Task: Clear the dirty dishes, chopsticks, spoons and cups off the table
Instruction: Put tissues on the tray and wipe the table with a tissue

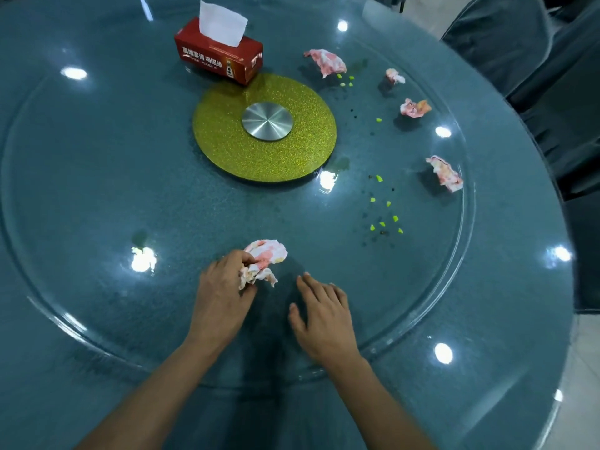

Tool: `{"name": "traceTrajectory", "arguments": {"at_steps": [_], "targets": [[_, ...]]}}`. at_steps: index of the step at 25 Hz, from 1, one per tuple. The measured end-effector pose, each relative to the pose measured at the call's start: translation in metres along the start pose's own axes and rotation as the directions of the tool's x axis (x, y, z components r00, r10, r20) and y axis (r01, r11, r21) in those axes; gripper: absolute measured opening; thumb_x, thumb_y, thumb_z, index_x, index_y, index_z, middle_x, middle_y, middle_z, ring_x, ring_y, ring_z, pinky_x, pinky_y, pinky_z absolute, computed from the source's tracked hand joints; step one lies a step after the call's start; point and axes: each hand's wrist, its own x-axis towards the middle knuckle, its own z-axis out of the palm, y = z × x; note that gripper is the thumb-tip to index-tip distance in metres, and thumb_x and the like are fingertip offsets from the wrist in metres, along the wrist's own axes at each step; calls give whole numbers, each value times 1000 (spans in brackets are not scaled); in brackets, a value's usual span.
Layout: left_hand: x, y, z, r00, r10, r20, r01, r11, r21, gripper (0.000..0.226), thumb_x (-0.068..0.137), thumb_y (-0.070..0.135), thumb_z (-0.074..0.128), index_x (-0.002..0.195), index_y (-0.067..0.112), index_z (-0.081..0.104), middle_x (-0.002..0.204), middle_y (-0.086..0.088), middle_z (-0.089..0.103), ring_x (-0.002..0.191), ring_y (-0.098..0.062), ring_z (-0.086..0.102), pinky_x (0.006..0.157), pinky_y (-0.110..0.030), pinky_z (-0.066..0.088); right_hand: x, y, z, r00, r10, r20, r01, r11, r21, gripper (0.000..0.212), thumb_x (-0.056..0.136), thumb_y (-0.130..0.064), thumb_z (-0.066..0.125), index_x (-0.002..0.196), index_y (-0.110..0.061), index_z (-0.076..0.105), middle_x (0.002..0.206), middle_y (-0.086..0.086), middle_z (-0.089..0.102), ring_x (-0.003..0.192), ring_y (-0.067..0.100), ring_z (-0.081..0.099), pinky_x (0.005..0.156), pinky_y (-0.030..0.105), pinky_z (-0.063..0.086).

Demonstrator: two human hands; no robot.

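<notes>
Left hand: the left hand [224, 287] is gripping a stained tissue wad [264, 259], its fingers curling over the near part of the paper and its thumb pressing in from below.
Right hand: the right hand [324, 316] is reaching palm down just beside the left, holding nothing, with its fingers straight and slightly spread; whether it is touching the glass I cannot tell.
Held wad: it is sitting on the near part of the glass turntable [467, 196], white paper blotched pink and orange, its far half sticking out past the fingers.
Other wads: four more are lying along the right side of the turntable, well apart from the hands: a large wad [326, 61] far off, a small wad [394, 76], an orange-edged wad [415, 107], and a rim wad [445, 173] close to the glass edge.
Crumbs: green bits [386, 222] and dark specks are lying scattered between the wads and the centre.
Centre: a gold disc [227, 147] is showing under the glass, with a steel hub [267, 121] in its middle.
Tissue box: a red tissue box [217, 56] is standing at the gold disc's far edge, a white sheet [220, 22] sticking up from it.
Desk: the round teal desk [48, 368] is carrying the turntable.
Chairs: dark-covered chairs [506, 37] are standing at the far right.
</notes>
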Motion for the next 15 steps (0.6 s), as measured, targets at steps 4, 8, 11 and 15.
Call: {"name": "traceTrajectory", "arguments": {"at_steps": [4,8,11,15], "targets": [[-2,-1,1,1000,18,18,-18,1000,4,35,82,6,78,107,20,59,101,19,59,90,-17,52,82,-43,46,-5,-6,2,998,-58,-30,60,996,59,48,93,-36,47,134,-17,62,141,-2,60,122,15,59,110,34,30],[-6,0,-1,1000,30,10,-30,1000,4,34,81,5,79,105,19,60,98,17,57,87,-16,49,78,-42,43,-12,12,-4,996,53,-65,-49,997,61,48,93,-35,44,135,-18,61,141,-3,61,124,15,57,111,32,28],[-8,3,-3,1000,7,-2,-7,1000,-5,33,81,2,78,105,18,60,97,18,56,84,-7,39,77,-37,37,-13,33,-10,986,142,-88,-139,989,43,51,93,-37,41,137,-17,60,140,-1,61,125,18,59,109,32,29],[-11,4,-4,1000,11,8,-11,1000,-3,35,80,3,78,103,21,58,95,17,58,84,-14,47,77,-36,37,-15,56,-16,959,260,-111,-258,966,27,58,93,-41,35,142,-16,55,145,2,57,126,25,57,109,43,39]]}}
